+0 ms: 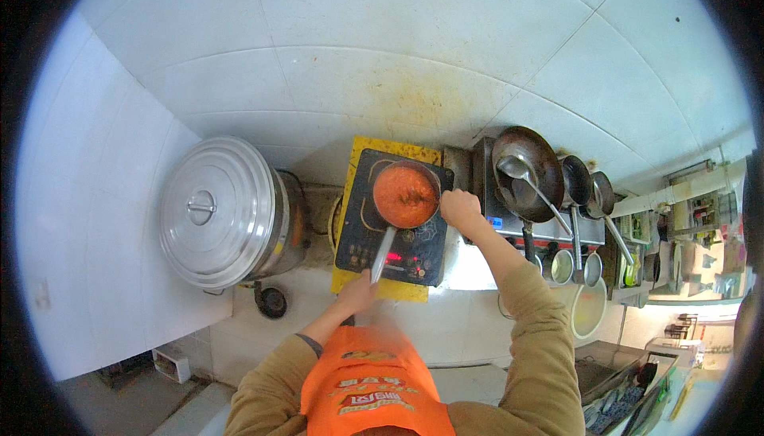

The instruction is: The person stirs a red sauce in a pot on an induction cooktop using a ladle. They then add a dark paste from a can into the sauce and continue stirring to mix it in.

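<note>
A saucepan of red sauce (406,195) stands on a black induction cooktop (364,245) with lit red figures on its panel. Its long metal handle (384,251) points toward me, and my left hand (358,294) is closed around the handle's near end. My right hand (460,210) is a fist at the saucepan's right rim; whether it grips anything there is hidden by the fingers. Darker bits lie in the middle of the sauce. Beneath the cooktop is a stained yellow board (382,294).
A large lidded metal pot (218,209) stands at the left. To the right, a wok (528,197) holds a metal ladle (514,167), beside smaller pans (576,180). Several small pots and a pale tub (588,310) are below them. A tiled wall rises behind.
</note>
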`<state>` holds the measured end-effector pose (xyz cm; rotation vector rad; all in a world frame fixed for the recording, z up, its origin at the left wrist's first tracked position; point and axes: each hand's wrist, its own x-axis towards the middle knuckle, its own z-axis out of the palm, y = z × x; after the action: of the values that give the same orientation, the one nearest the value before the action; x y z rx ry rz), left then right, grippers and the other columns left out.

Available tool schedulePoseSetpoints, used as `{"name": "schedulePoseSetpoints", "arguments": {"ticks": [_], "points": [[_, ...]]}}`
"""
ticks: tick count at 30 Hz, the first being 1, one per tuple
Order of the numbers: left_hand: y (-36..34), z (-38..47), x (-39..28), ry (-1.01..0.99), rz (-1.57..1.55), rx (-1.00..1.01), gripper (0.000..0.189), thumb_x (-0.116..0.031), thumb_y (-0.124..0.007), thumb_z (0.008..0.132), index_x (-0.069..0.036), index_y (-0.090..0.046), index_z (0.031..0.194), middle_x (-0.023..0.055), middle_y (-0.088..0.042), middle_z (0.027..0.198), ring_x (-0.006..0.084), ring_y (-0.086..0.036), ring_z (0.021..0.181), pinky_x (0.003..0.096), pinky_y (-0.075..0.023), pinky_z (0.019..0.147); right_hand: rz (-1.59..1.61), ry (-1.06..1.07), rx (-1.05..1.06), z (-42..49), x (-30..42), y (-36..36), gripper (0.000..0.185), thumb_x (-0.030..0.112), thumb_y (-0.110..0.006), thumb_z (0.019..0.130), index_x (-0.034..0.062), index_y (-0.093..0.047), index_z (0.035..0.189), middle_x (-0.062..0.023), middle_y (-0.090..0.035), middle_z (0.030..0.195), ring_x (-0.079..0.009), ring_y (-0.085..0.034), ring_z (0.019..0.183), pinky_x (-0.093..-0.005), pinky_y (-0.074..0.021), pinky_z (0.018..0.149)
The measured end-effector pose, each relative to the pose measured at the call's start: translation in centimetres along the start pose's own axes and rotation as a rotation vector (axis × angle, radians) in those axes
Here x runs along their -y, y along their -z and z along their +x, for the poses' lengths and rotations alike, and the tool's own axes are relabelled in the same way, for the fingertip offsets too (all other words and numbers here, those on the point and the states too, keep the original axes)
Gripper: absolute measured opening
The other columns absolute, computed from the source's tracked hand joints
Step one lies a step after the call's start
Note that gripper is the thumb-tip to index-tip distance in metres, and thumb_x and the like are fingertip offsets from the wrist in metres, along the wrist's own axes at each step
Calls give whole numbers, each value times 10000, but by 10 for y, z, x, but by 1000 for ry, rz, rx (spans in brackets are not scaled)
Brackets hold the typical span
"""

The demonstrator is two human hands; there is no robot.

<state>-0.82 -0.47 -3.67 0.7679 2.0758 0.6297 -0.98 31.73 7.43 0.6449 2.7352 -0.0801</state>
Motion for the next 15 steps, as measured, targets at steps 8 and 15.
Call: {"name": "schedulePoseSetpoints", "arguments": {"ticks": [8, 15], "points": [[-1, 0, 0, -10, 23, 18, 397, -306, -533, 977, 7, -445, 1204, 305, -658, 935, 516, -631, 863, 595, -490, 739, -15, 86, -119, 0, 2, 3, 232, 162, -540, 893, 54, -743, 928, -209, -730, 963, -348, -733, 891, -462, -591, 751], [0, 0, -1, -10, 18, 17, 431, -309, -530, 980, -8, -436, 1273, 297, -661, 968, 505, -634, 885, 589, -494, 757, -119, 253, -26, 0, -3, 2, 242, 180, -538, 890, 58, -745, 917, -175, -738, 943, -347, -734, 868, -453, -592, 735]]}}
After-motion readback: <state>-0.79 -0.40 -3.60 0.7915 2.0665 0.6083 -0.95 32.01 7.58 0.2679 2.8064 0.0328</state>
